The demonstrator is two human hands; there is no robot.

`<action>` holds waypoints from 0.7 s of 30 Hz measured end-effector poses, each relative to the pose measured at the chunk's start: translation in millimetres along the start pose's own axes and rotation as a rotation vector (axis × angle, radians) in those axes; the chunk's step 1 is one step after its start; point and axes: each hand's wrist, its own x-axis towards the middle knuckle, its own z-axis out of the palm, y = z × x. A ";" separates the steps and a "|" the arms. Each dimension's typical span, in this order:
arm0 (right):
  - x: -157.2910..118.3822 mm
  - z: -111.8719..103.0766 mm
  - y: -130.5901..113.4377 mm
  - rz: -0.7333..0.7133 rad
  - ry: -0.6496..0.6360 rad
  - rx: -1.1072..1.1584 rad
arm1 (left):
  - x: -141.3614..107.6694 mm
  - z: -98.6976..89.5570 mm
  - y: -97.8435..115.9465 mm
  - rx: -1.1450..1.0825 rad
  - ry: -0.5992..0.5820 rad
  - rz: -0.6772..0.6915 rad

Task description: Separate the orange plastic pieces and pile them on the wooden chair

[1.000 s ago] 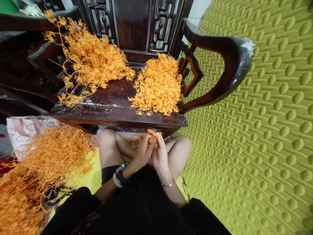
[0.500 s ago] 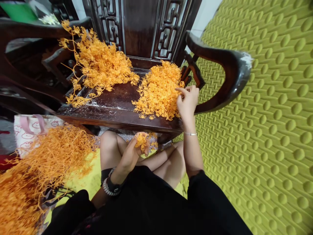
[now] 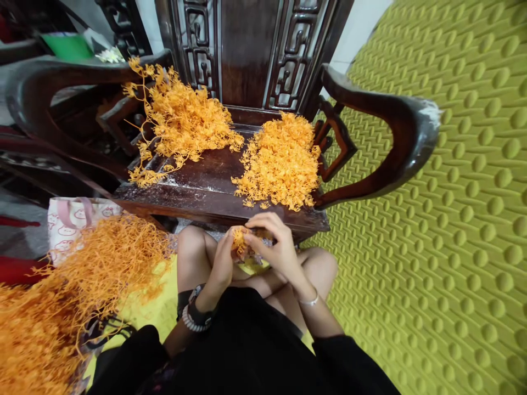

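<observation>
1. Two hands at work, the clock's centre here. The left hand [image 3: 222, 260] is closed around one small orange bunch [image 3: 239, 238], above the gap between two bare knees.
2. The right hand [image 3: 280, 247] comes in from 4 o'clock, thumb right up at that bunch, fingers curved over; whether it pinches a piece, I can't tell.
3. Two orange heaps on one dark wooden chair [image 3: 209, 170]: the compact heap [image 3: 284, 164] sits between 12 and 1 o'clock, the looser heap [image 3: 189, 120] towards 11, trailing a stalk on its outer side.
4. A third pile, the stringy heap [image 3: 99, 269], sprawls low at 8 to 9 o'clock.
5. Two curved armrests on that chair, one at 2 o'clock, one at 10; its back shows one plain panel [image 3: 247, 55] between two lattice strips.
6. One tote bag [image 3: 68, 233] at 9 o'clock, pink handles up, pink outlined figures printed on white; the print is too small to read as words.
7. One bangle [image 3: 310, 299] on the right wrist; one pale coiled bracelet [image 3: 191, 321] beside a dark band on the left.
8. One green container [image 3: 68, 46] out past 10 o'clock; one yellow-green textured mat [image 3: 453, 247] fills 3 o'clock.
</observation>
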 end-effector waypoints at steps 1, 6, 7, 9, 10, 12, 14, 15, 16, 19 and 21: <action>-9.5 6.4 -2.0 0.029 -0.021 0.060 | 0.4 -1.4 -1.1 0.033 0.000 0.036; -31.1 25.3 3.8 0.246 0.078 0.203 | 0.0 -6.2 1.4 0.166 -0.032 0.157; -32.6 27.6 4.7 0.267 0.084 0.220 | -0.5 -6.4 2.3 0.190 -0.032 0.176; -35.0 32.0 4.3 0.289 0.088 0.252 | -2.1 -5.6 3.4 0.235 -0.029 0.217; -36.3 34.1 3.2 0.300 0.097 0.271 | -3.2 -4.7 3.7 0.257 -0.028 0.242; -38.7 38.5 -0.1 0.327 0.140 0.319 | -5.2 -2.4 3.7 0.302 -0.024 0.295; -41.2 43.1 -3.6 0.370 0.193 0.378 | -5.4 -0.5 3.8 0.350 -0.011 0.332; -42.4 45.4 -5.2 0.399 0.206 0.416 | -4.4 -0.2 4.0 0.373 0.005 0.342; -43.8 47.9 -6.4 0.433 0.205 0.463 | -2.5 -0.6 4.6 0.393 0.026 0.347; -48.6 56.0 -8.4 0.570 0.160 0.652 | 6.8 -4.9 7.2 0.449 0.084 0.362; -51.9 61.5 -8.5 0.679 0.132 0.804 | 13.2 -8.4 8.3 0.494 0.098 0.379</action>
